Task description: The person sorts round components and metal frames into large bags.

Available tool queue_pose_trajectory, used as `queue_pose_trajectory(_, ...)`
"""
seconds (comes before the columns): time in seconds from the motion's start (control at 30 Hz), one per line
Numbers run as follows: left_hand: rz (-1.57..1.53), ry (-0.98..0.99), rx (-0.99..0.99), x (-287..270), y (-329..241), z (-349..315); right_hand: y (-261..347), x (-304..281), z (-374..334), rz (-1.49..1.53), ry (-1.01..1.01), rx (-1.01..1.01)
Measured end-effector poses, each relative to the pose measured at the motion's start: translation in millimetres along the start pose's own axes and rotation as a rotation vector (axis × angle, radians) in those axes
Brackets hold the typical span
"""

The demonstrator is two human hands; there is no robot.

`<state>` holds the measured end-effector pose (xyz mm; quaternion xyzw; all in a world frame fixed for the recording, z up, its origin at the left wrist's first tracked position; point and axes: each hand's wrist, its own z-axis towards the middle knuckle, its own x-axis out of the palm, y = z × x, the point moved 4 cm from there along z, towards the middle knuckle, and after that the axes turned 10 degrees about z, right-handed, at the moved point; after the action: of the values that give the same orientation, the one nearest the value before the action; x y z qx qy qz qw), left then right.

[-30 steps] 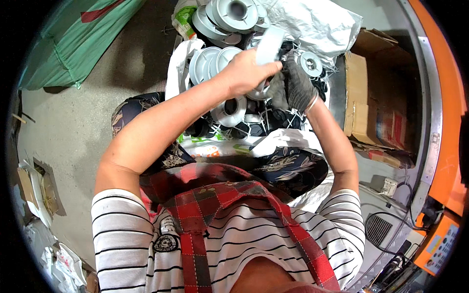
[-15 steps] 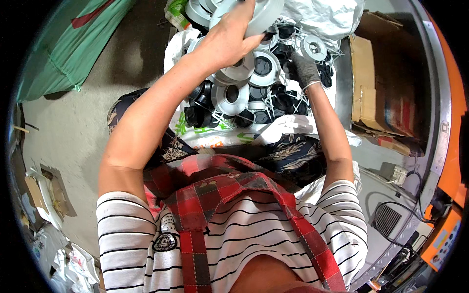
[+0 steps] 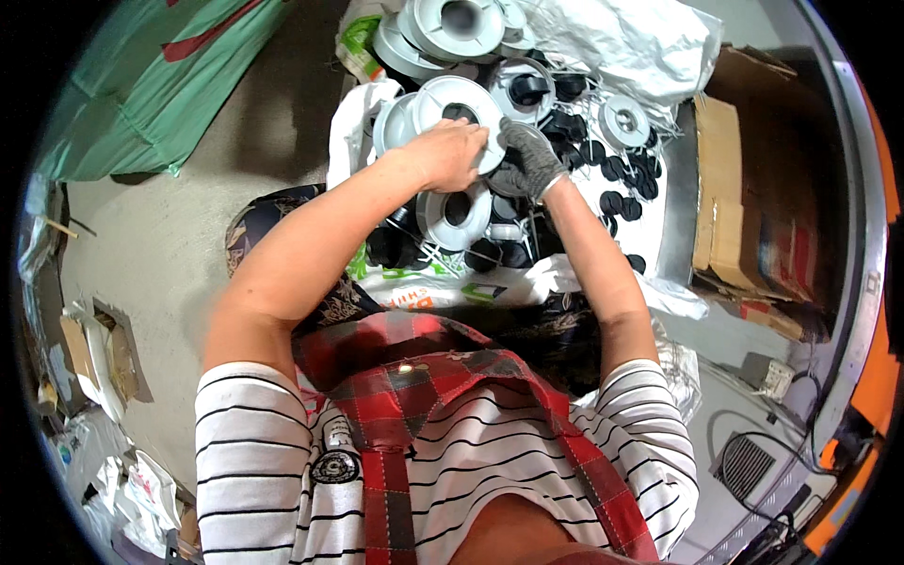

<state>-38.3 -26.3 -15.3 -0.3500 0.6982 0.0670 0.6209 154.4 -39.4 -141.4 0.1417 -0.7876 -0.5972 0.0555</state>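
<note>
My bare left hand [image 3: 452, 155] has its fingers bent over the near rim and central hole of a pale grey flanged plastic ring [image 3: 435, 99]. A dark part shows inside that hole. My right hand [image 3: 529, 162], in a grey glove, is closed at the right edge of the same ring; what its fingers grip is hidden. Just below my hands lies another grey flanged ring [image 3: 438, 218]. Beyond them are stacked grey flanged rings [image 3: 458, 42] and one holding a black plastic fitting [image 3: 527, 89].
Small black round parts [image 3: 621, 204] with white stems lie scattered on the right. A smaller grey ring [image 3: 623, 121] sits near a white plastic bag [image 3: 612, 47]. An opened cardboard box [image 3: 718, 188] stands at right, a green sheet [image 3: 141, 104] at far left.
My left hand has come down from the far stack, leaving a ring there, to a nearer ring. My right hand has moved left from the black parts to that ring's edge.
</note>
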Motion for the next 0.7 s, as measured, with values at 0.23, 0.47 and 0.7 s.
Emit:
queue_pose_trajectory(0.23, -0.588, -0.659, -0.518, -38, 48, -8, 10, 23, 18, -0.679, 0.075, -0.189)
queue_pose_trajectory(0.47, -1.318, -0.888, -1.013, -35, 108, -15, 4, 5, 8, 0.392, 0.005, 0.168)
queue_pose_trajectory(0.7, -1.720, -0.672, -1.193, 30, 174, 35, 117, -43, -12, 1.133, -0.266, 0.017)
